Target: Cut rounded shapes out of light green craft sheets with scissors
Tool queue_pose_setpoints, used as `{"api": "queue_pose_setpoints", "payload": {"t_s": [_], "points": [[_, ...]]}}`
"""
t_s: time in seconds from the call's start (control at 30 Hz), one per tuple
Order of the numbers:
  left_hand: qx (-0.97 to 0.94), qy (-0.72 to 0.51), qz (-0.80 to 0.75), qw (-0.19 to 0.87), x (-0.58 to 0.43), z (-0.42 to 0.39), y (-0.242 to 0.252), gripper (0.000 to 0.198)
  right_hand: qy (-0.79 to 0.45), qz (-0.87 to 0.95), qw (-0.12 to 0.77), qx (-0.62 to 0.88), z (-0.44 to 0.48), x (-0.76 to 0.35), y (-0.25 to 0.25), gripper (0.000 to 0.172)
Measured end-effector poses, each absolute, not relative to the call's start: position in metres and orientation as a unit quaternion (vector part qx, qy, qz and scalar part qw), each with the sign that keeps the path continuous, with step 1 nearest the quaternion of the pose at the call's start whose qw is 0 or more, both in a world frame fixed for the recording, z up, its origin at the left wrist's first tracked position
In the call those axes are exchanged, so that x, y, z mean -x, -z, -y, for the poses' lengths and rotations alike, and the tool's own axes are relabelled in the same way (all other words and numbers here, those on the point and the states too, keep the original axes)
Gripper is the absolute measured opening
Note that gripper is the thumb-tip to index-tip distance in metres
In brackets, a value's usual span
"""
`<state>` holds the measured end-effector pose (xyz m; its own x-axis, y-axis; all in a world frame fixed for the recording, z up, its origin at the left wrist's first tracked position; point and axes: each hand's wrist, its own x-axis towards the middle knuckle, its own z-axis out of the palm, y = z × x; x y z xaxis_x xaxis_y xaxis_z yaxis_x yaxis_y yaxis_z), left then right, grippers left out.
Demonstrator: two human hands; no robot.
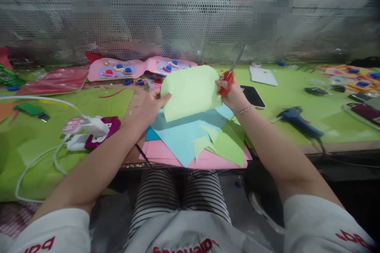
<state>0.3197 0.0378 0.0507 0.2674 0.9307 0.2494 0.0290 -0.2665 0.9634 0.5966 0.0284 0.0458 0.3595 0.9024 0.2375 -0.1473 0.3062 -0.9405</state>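
Observation:
A pale green sheet of paper (191,93) with rounded upper corners is held up above the table. My left hand (157,102) grips its left edge, thumb on the near face. In my right hand (233,93) are red-handled scissors (228,83), their blades pointing up and away from the paper. The right fingers also sit at the sheet's right edge. Beneath it lie a light blue sheet (178,138), a brighter green sheet (230,142) and pink sheets (166,152). Pale green offcuts (203,144) rest on top of these.
Left of my arm stands a purple-and-white power strip (102,132) with white cables. A blue glue gun (301,121) lies at the right, and a dark phone (252,97) is beside my right wrist. Pink decorated pieces (117,70) lie along the back, before a perforated metal panel (178,16).

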Motion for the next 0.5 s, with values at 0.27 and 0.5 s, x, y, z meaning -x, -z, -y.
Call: {"api": "queue_pose_setpoints", "payload": {"t_s": [0.27,0.5], "points": [[-0.567,-0.553,-0.359,0.495,-0.324,-0.056,-0.032,0.025,-0.421,0.426,0.655,0.46,-0.023,-0.591,-0.049,0.033],[-0.486,-0.644,-0.311,0.502,-0.326,-0.07,-0.025,0.032,-0.482,0.427,0.609,0.463,-0.018,-0.587,-0.05,0.048]]}}
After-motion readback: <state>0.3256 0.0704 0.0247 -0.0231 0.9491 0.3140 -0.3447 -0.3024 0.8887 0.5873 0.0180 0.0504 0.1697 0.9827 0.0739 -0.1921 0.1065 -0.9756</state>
